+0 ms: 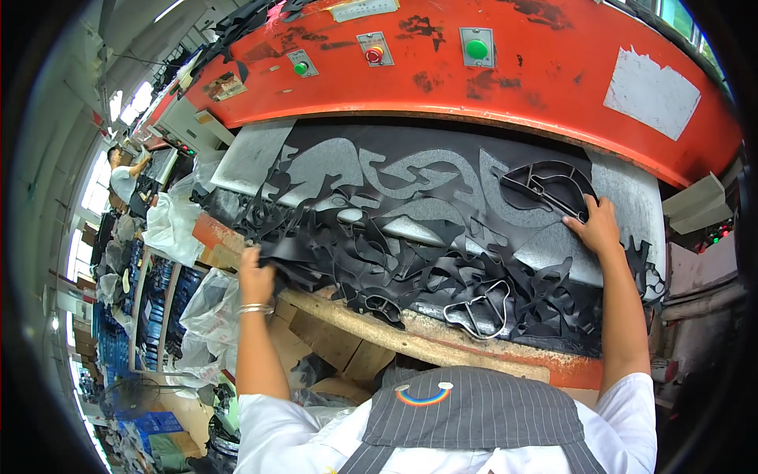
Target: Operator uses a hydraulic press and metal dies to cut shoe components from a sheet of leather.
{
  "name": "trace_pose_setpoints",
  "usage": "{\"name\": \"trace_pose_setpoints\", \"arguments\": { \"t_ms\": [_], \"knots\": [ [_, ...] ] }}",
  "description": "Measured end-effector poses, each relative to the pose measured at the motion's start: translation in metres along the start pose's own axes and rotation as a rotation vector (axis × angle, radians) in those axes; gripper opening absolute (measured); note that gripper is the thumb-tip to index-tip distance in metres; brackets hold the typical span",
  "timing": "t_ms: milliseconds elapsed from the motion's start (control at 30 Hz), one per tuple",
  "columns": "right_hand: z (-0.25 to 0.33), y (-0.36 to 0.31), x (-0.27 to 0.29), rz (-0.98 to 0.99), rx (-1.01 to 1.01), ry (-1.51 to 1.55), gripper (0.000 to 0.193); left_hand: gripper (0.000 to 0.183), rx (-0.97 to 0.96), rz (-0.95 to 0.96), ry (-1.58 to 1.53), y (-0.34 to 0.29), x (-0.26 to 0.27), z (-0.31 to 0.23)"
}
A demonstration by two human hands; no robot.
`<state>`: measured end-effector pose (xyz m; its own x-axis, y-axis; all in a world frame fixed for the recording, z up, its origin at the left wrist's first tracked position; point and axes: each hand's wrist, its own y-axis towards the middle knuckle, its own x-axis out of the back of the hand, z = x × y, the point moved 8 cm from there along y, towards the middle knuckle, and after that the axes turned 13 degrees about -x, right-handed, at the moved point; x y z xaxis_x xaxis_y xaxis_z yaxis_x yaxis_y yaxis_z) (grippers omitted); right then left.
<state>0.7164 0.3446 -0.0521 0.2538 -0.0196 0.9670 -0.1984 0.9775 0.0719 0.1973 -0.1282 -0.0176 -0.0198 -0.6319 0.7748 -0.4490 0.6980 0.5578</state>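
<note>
My right hand (598, 227) grips the near edge of a curved metal cutting die (545, 192), which rests on the right part of a black sheet (442, 142). Shaped openings in that sheet let the grey cutting bed (416, 171) show through. Over at the left, my left hand (257, 278) is closed on a black offcut (294, 254) at the edge of the scrap pile. Tangled black scraps (426, 272) cover the near side of the bed. Among them lie a silver outline die (478, 313) and a smaller dark die (383, 308).
A red press beam (434, 67) with green and red buttons spans the far side. The bed's wooden front edge (395, 336) lies close to my body. Plastic bags (174, 225), shelves (154, 308) and another person (122, 178) are off to the left.
</note>
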Motion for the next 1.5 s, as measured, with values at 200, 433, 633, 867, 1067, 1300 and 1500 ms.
{"name": "trace_pose_setpoints", "arguments": {
  "t_ms": [200, 433, 633, 867, 1067, 1300, 1500],
  "knots": [
    [-0.017, -0.018, 0.009, -0.247, 0.106, 0.077, 0.057, 0.033, 0.389, -0.503, -1.020, -0.045, 0.093, 0.032],
    [-0.045, -0.109, 0.051, -0.169, 0.100, 0.475, 0.055, 0.021, 0.106, -0.034, -1.231, -0.036, -0.033, -0.098],
    [0.083, -0.197, 0.034, 0.428, 0.155, 0.885, 0.063, 0.043, 0.429, 0.543, -1.923, -0.032, -0.115, -0.274],
    [0.229, -0.269, 0.004, 0.526, 0.554, 0.806, 0.048, 0.042, 0.350, 0.463, -1.724, -0.097, -0.124, -0.218],
    [0.298, -0.340, -0.040, 0.668, 0.626, 0.647, 0.054, 0.032, 0.532, 0.180, -1.287, -0.199, -0.096, -0.104],
    [0.337, -0.352, -0.056, 0.497, 0.593, 0.608, 0.059, 0.027, 1.130, -0.601, -1.455, -0.341, 0.017, 0.075],
    [0.361, -0.290, -0.084, 0.410, 0.341, 0.446, 0.067, 0.025, 1.064, -1.203, -1.011, -0.474, 0.169, 0.133]
  ]
}}
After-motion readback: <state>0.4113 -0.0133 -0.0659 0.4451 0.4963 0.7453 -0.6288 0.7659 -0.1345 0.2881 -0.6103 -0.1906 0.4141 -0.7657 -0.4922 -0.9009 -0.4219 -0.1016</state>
